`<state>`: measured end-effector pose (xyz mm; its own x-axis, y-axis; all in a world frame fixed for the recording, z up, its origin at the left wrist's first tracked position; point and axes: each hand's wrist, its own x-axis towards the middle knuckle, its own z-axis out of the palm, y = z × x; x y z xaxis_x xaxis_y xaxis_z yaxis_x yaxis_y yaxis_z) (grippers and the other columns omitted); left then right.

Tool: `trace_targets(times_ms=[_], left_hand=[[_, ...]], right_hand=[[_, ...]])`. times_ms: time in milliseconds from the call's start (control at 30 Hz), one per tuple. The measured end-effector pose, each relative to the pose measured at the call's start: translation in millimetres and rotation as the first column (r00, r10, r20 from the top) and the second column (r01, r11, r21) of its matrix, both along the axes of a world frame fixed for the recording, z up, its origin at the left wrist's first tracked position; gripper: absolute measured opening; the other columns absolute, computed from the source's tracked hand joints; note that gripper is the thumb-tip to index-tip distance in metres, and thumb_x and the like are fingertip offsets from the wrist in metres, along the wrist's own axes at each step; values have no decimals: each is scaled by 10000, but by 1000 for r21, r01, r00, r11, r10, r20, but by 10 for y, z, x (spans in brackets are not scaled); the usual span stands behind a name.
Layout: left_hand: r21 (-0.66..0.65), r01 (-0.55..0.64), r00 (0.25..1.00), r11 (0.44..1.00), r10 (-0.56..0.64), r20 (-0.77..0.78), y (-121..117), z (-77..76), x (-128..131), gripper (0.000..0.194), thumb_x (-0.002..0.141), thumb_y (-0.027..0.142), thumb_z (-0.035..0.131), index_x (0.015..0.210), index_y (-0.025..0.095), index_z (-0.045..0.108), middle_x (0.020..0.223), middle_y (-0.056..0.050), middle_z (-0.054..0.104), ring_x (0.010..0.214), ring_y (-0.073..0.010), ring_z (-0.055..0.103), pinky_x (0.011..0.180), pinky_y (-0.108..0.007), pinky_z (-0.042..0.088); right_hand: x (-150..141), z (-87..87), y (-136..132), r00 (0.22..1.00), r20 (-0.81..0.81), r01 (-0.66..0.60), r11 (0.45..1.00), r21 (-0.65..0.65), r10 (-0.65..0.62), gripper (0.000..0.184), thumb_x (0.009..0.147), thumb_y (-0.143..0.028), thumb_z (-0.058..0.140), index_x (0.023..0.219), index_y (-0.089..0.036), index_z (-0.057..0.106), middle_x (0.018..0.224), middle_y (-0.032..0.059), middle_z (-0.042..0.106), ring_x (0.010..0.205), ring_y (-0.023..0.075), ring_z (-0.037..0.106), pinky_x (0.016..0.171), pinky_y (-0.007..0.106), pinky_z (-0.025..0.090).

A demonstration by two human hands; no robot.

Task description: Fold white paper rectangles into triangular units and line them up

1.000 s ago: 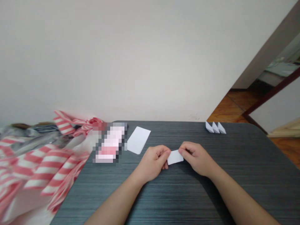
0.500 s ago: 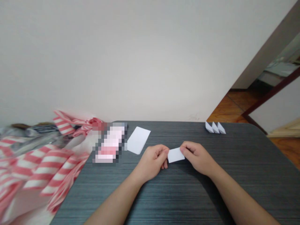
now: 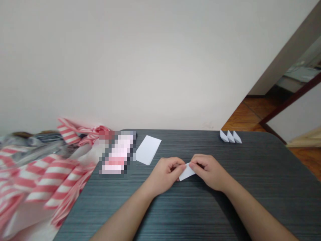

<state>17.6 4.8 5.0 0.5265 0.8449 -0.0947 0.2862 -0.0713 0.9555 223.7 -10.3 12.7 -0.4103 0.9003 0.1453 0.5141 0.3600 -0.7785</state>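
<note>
A small white piece of paper (image 3: 187,172) is pinched between both hands above the dark table. My left hand (image 3: 167,174) grips its upper left part, thumb on top. On the opposite side, my right hand (image 3: 210,171) pinches the upper right part with thumb and fingers. The hands are close together, and their fingers cover much of the paper's far edge. Farther left lies flat white paper (image 3: 148,150), apart from the hands. Several folded white paper pieces (image 3: 230,137) stand in a row at the table's back right.
A pixelated, phone-like flat object (image 3: 117,152) lies on the left of the dark wood-grain table (image 3: 175,214). Red-and-white striped cloth (image 3: 50,177) is heaped beyond the left edge. A pale wall (image 3: 160,67) rises behind the table.
Both hands have drawn closer together on the small paper and shifted their pinch along its far edge. Less of the paper shows, and it is tilted more.
</note>
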Motion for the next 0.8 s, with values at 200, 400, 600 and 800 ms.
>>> trace_targets(times_ms=[200, 400, 600, 800], left_hand=[[101, 43, 997, 994, -35, -75, 5, 59, -21, 296, 926, 327, 504, 755, 153, 673, 582, 9, 593, 548, -113, 527, 525, -204, 362], [91, 46, 996, 995, -39, -81, -5, 67, -11, 301, 927, 335, 501, 749, 159, 669, 581, 10, 592, 551, -119, 541, 527, -202, 370], [25, 40, 997, 999, -38, -68, -6, 41, -16, 317, 945, 347, 476, 782, 159, 673, 574, 9, 608, 541, -115, 558, 546, -199, 401], [-40, -11, 1000, 999, 11, -8, 0, 4, -15, 343, 950, 378, 470, 770, 156, 658, 533, 16, 590, 495, -107, 533, 527, -201, 401]], right_hand=[[-40, 20, -11, 1000, -17, -9, 1000, 10, 9, 216, 932, -177, 520, 735, -183, 609, 714, 2, 589, 684, 142, 559, 657, 255, 412], [-43, 26, -9, 999, -34, 16, 1000, 12, -15, 214, 924, -168, 516, 720, -186, 578, 711, 0, 581, 681, 144, 548, 647, 255, 409], [-4, -16, 18, 996, -48, 78, 997, 2, -78, 210, 924, -166, 506, 721, -185, 556, 720, 2, 574, 680, 146, 541, 645, 259, 405], [0, -15, 9, 993, -52, 109, 994, -27, -110, 219, 934, -198, 512, 721, -183, 562, 713, -3, 569, 686, 147, 538, 654, 261, 400]])
